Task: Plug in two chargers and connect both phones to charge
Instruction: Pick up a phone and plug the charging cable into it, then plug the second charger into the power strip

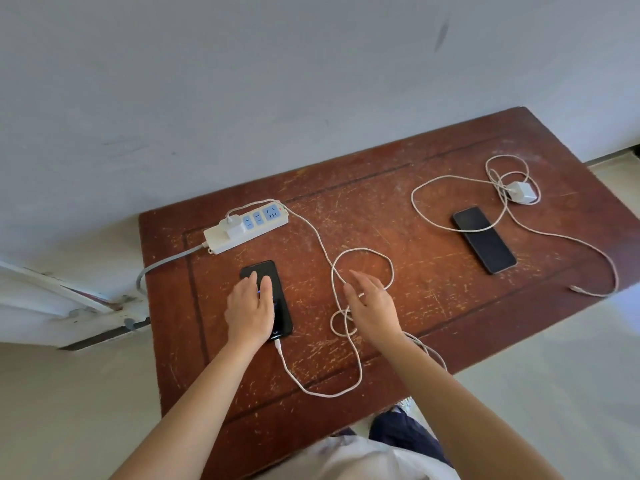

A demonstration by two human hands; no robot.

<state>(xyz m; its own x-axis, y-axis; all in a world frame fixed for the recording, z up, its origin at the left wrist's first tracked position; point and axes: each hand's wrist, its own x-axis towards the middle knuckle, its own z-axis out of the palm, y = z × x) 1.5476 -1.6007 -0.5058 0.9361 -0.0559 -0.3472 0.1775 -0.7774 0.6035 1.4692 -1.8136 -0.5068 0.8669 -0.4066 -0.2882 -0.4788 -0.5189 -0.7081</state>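
A white power strip (pixel 246 226) lies at the table's back left with one white charger (pixel 233 227) plugged into it. That charger's braided cable (pixel 360 362) loops across the table into the near end of a black phone (pixel 282 315). My left hand (pixel 250 308) rests flat on this phone, fingers spread. Hovering over the cable loops just right of it, my right hand (pixel 370 304) is open and holds nothing. A second black phone (pixel 484 239) lies at the right, unconnected. Behind it sits a second white charger (pixel 520 192), unplugged, with its cable (pixel 588 247) trailing to a free end (pixel 576 289).
The scratched brown wooden table (pixel 398 209) stands against a pale wall. The strip's grey cord (pixel 162 263) drops off the left edge. Pale floor lies to the right and in front; my legs are at the near edge.
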